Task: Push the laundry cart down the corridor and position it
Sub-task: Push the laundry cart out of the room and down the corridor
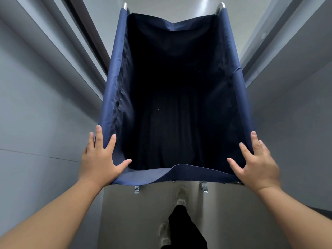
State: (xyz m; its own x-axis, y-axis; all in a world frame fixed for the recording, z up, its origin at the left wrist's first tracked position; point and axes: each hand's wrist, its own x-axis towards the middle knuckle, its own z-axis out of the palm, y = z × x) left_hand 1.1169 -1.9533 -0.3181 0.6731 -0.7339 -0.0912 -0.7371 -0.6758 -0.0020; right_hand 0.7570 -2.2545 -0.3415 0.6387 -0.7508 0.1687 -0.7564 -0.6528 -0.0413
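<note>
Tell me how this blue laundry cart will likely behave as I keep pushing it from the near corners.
The laundry cart probably rolls easily: caster brackets show beneath. It looks empty, so likely light. The fabric rim sags between the left hand and right hand, so expect it to give; push on the frame.

Laundry cart (pixel 115 83) bag bottom too dark to read; wheels hidden, only two brackets (pixel 203 186) show. Both forearms cut off at frame edges; shoes (pixel 180 196) blurred.
</note>
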